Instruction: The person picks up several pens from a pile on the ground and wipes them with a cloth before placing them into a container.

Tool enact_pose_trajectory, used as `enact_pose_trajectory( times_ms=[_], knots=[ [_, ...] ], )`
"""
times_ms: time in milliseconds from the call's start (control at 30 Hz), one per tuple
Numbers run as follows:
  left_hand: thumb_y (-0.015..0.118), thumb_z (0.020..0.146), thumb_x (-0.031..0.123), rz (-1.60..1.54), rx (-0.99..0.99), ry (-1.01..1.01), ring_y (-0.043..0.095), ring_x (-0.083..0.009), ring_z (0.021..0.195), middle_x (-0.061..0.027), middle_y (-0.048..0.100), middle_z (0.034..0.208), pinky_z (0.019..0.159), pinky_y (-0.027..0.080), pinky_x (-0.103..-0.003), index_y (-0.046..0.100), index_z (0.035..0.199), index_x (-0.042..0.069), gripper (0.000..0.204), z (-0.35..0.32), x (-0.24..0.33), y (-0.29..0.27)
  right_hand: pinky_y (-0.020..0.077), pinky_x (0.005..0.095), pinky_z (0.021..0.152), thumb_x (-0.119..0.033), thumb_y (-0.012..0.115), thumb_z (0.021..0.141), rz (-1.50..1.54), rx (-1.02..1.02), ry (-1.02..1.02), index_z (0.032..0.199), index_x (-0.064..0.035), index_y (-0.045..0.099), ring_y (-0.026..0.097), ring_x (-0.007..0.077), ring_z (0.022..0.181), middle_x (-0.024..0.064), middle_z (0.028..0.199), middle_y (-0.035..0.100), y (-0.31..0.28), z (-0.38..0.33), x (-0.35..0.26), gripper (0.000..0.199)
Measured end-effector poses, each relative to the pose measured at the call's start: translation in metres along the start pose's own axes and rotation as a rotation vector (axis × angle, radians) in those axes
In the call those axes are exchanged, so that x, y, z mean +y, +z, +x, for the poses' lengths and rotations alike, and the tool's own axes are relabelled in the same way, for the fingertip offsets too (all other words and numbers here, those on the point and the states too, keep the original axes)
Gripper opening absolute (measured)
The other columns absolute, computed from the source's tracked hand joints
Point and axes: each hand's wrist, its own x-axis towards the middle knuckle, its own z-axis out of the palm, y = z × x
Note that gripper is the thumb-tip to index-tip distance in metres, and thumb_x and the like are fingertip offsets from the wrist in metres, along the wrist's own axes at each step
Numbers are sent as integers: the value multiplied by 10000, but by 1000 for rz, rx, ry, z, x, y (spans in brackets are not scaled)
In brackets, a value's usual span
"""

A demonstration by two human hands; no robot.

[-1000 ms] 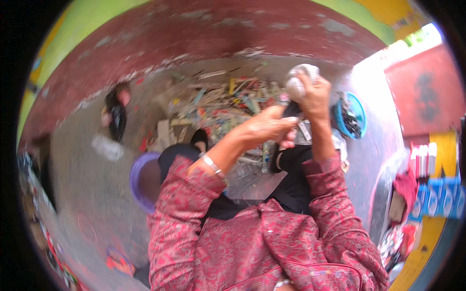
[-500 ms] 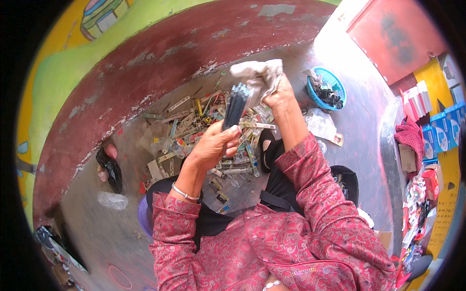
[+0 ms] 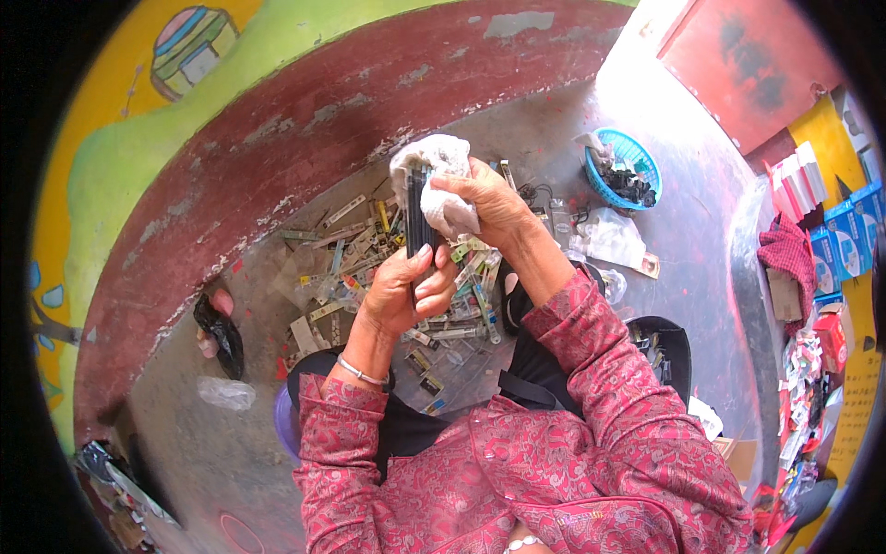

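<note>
A bundle of thin black sticks (image 3: pixel 420 222) stands nearly upright in front of me; their exact kind I cannot make out. My left hand (image 3: pixel 406 288) is closed round its lower end. In my right hand (image 3: pixel 496 205) is a crumpled white cloth (image 3: pixel 450 210), which drapes behind and around the upper end of the bundle and hides part of the tips. Below and beyond both hands, a loose pile of small long packages (image 3: pixel 346 242) lies scattered over the floor.
A blue basket (image 3: pixel 657 175) with dark items stands at the far right, with a white plastic bag (image 3: pixel 609 238) nearer me. A black bag (image 3: pixel 221 337) lies to the left by the wall. Boxes (image 3: pixel 835 245) and clutter line the right side. A purple seat edge (image 3: pixel 285 425) shows beneath me.
My right hand has brought the cloth down and left, from beside the bundle onto its upper end. The bundle has shifted slightly left and now stands more upright.
</note>
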Motion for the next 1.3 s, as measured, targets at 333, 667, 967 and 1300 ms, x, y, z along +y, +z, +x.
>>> enact_pose_trajectory(
  times_ms=[333, 667, 967, 1300],
  knots=[
    [554, 845, 233, 705, 452, 117, 498, -110, 585, -17, 497, 684, 524, 396, -236, 480, 986, 24, 263, 8, -6, 12, 453, 238, 561, -144, 650, 751, -828, 339, -380, 797, -31, 576, 549, 83, 631, 17, 706, 591, -4, 4, 10, 143],
    [479, 897, 205, 275, 394, 93, 368, -74, 453, 2, 412, 604, 397, 289, -185, 470, 920, 33, 174, 4, -3, 9, 493, 387, 757, -343, 380, 916, 298, 270, -74, 1048, 32, 518, 597, 267, 855, 171, 954, 604, -59, 24, -11, 421],
    [493, 891, 216, 345, 349, 89, 399, -84, 484, -3, 442, 598, 419, 317, -192, 478, 902, 27, 190, 0, 1, 6, 504, 306, 660, -332, 379, 908, 2, 186, -23, 1110, 17, 485, 594, 154, 747, 90, 908, 603, -1, 2, -16, 417],
    [482, 895, 241, 460, 404, 46, 393, -96, 432, -11, 436, 574, 397, 322, -211, 484, 883, 22, 219, 4, -8, 7, 446, 230, 616, -211, 544, 862, -778, 241, -124, 884, -10, 607, 533, 71, 698, 19, 786, 597, -12, 10, 12, 212]
  ],
)
